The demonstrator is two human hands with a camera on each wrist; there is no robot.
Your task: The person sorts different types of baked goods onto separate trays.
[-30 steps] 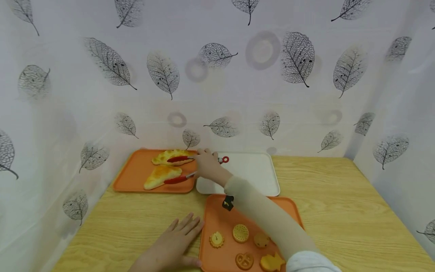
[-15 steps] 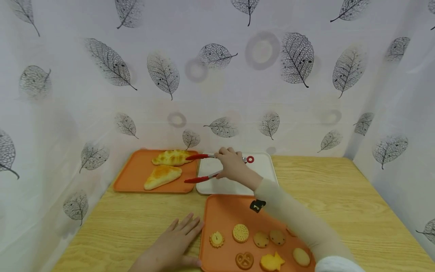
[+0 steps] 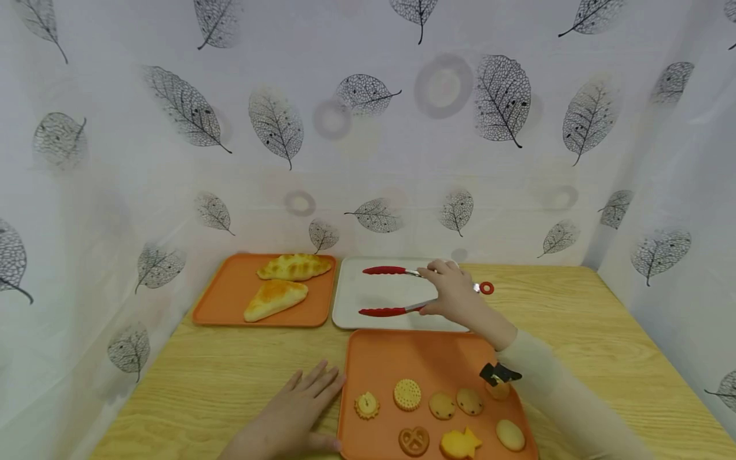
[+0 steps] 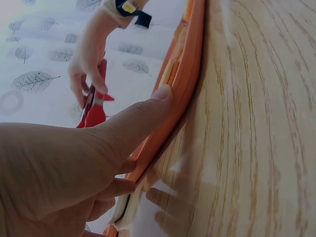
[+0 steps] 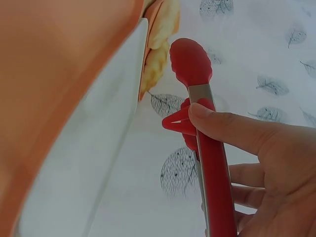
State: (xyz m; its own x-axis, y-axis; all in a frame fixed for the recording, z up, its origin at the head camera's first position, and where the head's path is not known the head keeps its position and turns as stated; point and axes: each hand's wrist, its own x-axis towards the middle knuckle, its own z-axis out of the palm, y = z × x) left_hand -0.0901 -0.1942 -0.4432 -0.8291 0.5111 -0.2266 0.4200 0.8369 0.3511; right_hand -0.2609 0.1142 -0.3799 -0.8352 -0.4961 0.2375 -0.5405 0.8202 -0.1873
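My right hand (image 3: 454, 291) grips red-tipped metal tongs (image 5: 215, 168) above the white tray (image 3: 347, 316). The two tips of the tongs stand apart with nothing between them, pointing left in the head view. My left hand (image 3: 293, 412) lies with fingers straight at the left rim of the near orange tray (image 3: 397, 348); in the left wrist view its thumb rests on that rim. On the near tray are a round dotted biscuit (image 3: 407, 395), a pretzel-shaped biscuit (image 3: 414, 441), a fish-shaped biscuit (image 3: 460, 443) and several other cookies.
Another orange tray (image 3: 215, 300) at the back left bears a triangular bread (image 3: 276, 299) and a braided bread (image 3: 294, 266). The wooden table (image 3: 586, 338) extends on both sides of the trays. A leaf-patterned curtain (image 3: 368, 153) closes the back and sides.
My right hand has moved right with the spread tongs, from over the breads on the back-left tray to over the white tray. Both breads stay in place, and so does my left hand.
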